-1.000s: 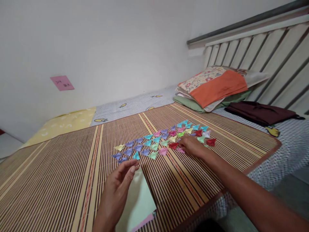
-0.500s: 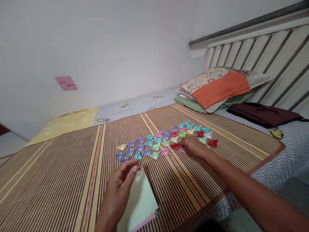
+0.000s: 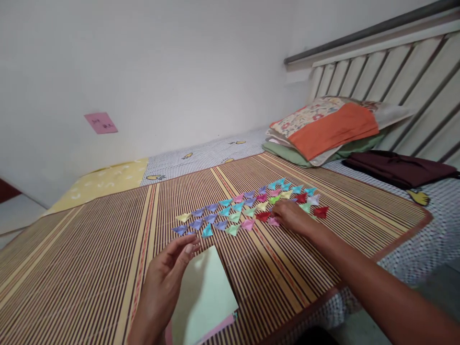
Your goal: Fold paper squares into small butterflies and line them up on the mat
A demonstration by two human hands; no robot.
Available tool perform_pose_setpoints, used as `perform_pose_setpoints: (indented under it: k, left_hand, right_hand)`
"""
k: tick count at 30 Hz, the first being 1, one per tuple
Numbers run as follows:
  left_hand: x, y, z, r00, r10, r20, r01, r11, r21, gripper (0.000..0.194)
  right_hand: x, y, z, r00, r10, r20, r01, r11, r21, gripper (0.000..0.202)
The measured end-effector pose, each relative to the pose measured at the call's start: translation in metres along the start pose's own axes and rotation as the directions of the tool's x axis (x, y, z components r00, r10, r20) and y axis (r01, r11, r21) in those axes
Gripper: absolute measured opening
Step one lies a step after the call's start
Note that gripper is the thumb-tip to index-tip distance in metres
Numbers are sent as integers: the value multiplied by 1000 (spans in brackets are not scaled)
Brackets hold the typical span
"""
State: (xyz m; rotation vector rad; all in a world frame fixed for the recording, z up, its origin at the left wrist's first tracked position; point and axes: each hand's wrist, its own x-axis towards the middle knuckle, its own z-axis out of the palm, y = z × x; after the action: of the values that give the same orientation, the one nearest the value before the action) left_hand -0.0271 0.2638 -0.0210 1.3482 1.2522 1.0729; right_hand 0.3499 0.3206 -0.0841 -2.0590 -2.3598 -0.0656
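Note:
Several small folded paper boats in blue, green, pink, red and yellow stand in slanting rows on the striped mat. My right hand reaches in among them at the right, its fingers curled down and closed. Whatever those fingers hold, if anything, is hidden behind the hand. Close by are a red boat and a pink boat. My left hand hovers over the left edge of a stack of pale green paper, thumb and fingers apart with nothing between them. Beyond its fingertips stands a turquoise boat.
The striped mat covers most of the bed. Folded pillows and a dark maroon cloth item lie at the right by the slatted headboard. A pink note is on the wall.
My left hand has drawn back a little to the left, uncovering more of the paper stack. My right hand stays at nearly the same place among the boats. The view has shifted slightly.

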Motion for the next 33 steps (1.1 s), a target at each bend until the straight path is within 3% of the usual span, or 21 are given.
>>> perform_pose_setpoints:
  k: [7, 9, 12, 15, 16, 19, 21, 23, 26, 33]
  left_hand:
    - [1, 1, 2, 1000, -3, 13, 3, 1000, 8, 54]
    - [0, 1, 2, 1000, -3, 23, 3, 1000, 8, 53]
    - [-3, 2, 8, 999, 9, 39, -9, 1000, 8, 47]
    - [-7, 4, 24, 995, 66, 73, -69, 997, 35, 39]
    - [-9, 5, 32, 993, 73, 87, -76, 997, 24, 38]
    - [-13, 8, 54, 987, 54, 154, -53, 999, -11, 35]
    - [-15, 10, 63, 981, 46, 188, -41, 999, -30, 36]
    - [-17, 10, 66, 974, 32, 222, -20, 998, -60, 36]
    - [-17, 10, 64, 967, 19, 253, 13, 992, -124, 37]
    - [-16, 8, 57, 940, -6, 341, 71, 981, -178, 36]
  right_hand:
    - [3, -3, 2, 999, -33, 14, 33, 998, -44, 24]
    - [-2, -6, -6, 998, -56, -5, 55, 998, -43, 13]
    - [-17, -17, -27, 990, -122, -70, 120, 992, -28, 21]
    - [-42, -38, -49, 965, -198, -175, 198, 980, -16, 19]
    - [-52, -47, -55, 946, -237, -223, 240, 971, -12, 19]
    - [-76, -77, -67, 771, -376, -514, 440, 898, 3, 24]
    - [-86, -94, -72, 715, -411, -566, 504, 864, 9, 27]
    - [-90, -108, -76, 681, -438, -586, 546, 837, 9, 31]
    - [-88, -121, -79, 668, -457, -588, 578, 816, 23, 33]
    - [-78, -135, -73, 616, -500, -609, 623, 782, -12, 35]
